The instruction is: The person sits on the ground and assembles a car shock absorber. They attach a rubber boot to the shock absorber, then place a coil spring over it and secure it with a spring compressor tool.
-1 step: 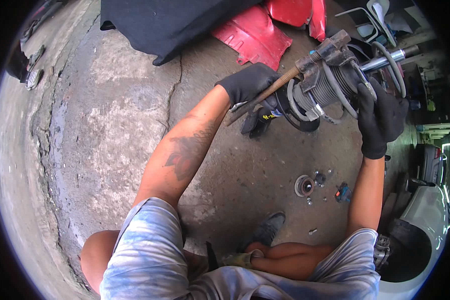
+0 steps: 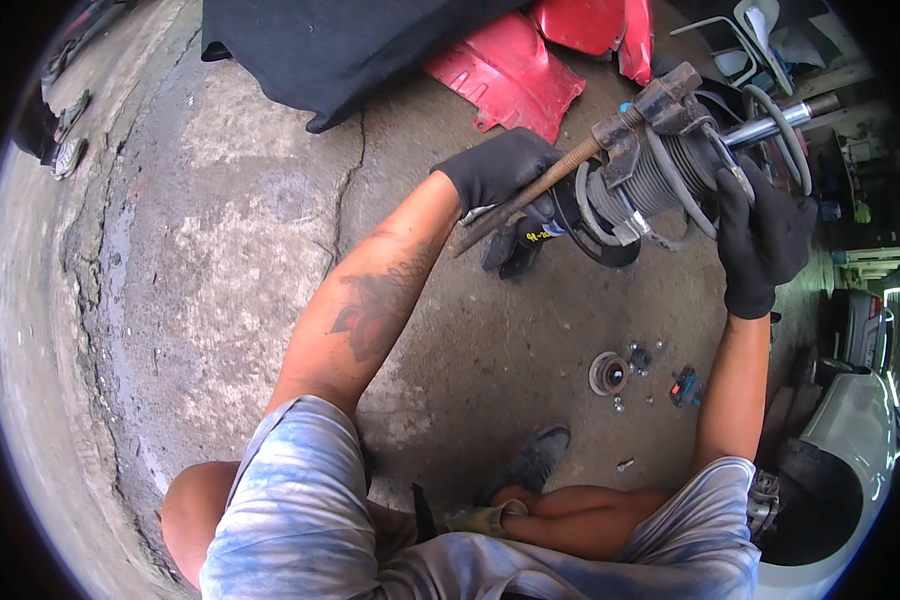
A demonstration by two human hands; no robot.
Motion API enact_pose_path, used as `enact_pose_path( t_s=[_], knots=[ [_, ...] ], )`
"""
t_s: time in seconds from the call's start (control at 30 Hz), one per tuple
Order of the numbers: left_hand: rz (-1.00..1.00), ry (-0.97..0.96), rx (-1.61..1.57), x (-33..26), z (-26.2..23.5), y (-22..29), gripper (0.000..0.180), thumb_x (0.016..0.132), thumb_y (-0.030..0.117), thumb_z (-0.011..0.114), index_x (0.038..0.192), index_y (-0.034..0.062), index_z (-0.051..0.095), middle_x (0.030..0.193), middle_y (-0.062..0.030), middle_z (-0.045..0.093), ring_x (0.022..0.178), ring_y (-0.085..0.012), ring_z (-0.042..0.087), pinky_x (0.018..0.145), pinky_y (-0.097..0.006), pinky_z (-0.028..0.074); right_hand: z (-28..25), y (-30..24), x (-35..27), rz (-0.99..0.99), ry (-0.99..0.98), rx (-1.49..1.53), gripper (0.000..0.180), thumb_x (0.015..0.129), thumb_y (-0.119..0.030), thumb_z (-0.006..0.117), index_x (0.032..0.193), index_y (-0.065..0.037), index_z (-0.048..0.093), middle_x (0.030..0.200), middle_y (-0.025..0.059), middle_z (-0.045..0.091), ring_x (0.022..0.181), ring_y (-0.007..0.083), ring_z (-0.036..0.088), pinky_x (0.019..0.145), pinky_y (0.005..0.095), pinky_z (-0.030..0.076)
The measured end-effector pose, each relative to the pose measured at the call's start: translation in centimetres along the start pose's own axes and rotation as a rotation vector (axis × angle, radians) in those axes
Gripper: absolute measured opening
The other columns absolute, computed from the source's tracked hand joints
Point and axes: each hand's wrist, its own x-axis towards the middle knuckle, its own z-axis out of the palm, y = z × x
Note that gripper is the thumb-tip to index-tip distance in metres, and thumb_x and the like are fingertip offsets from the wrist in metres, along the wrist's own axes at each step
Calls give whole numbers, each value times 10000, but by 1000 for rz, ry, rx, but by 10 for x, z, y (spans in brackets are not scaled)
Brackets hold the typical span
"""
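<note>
A strut assembly with a grey coil spring [image 2: 667, 165] is held tilted above the floor, with its bright piston rod [image 2: 765, 127] pointing to the upper right. Along its side lies the rusty threaded rod [image 2: 560, 176] of a spring compressor, whose clamp [image 2: 668, 98] hooks over the coils. My left hand [image 2: 498, 172], in a black glove, closes round the strut's lower end; some fingers are hidden behind the assembly. The black-gloved right hand [image 2: 767, 235] grips a coil near the upper end. The strut's dark lower body [image 2: 513, 250] carries yellow marking.
On the concrete below lie a round mount [image 2: 609, 373], several small nuts and a blue-black item [image 2: 686, 387]. Red body panels [image 2: 510, 75] and a black sheet [image 2: 340, 55] are at the far side. A silver car [image 2: 850, 430] stands at right.
</note>
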Motion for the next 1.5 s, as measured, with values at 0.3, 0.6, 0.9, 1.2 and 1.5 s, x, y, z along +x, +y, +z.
enact_pose_path(
  t_s=[0.3, 0.6, 0.9, 1.2, 1.5],
  knots=[
    [-171, -36, -290, 4, 0, 14, 231, 873, 155, 542, 1008, 23, 675, 825, -113, 672, 715, -194, 645, 675, -314, 525, -13, 15, 13, -111, -133, -47, 272, 734, -191, 791, 959, -60, 713, 788, 65, 685, 689, 219, 615, 710, 342, 449],
    [-4, -29, 13, 5, -4, -2, 260, 902, 163, 519, 1040, 9, 676, 858, -105, 682, 765, -170, 647, 721, -313, 523, -21, 18, 6, -174, -65, 7, 240, 834, -174, 711, 982, 13, 686, 850, 131, 685, 752, 288, 629, 749, 391, 453],
    [-111, -169, -135, 1, -14, 18, 259, 889, 187, 542, 1033, 11, 666, 848, -102, 672, 744, -173, 626, 685, -302, 508, -24, 8, -6, -144, -148, 43, 434, 698, -437, 777, 977, -120, 678, 811, 48, 657, 729, 242, 606, 842, 415, 428],
    [-352, -126, -394, -26, 3, 42, 278, 942, 250, 583, 1020, -2, 669, 711, 6, 617, 670, -61, 549, 602, -263, 482, -60, -14, -30, -12, -275, 46, 332, 727, -387, 716, 891, -101, 674, 816, 96, 643, 742, 296, 596, 868, 451, 425],
    [-244, -360, -549, -23, 9, 44, 284, 954, 252, 553, 912, -19, 626, 652, -51, 602, 610, -96, 554, 597, -299, 473, -76, -34, -40, 90, -351, 61, 308, 727, -357, 711, 874, -91, 665, 802, 98, 633, 734, 296, 588, 855, 444, 423]
  ],
)
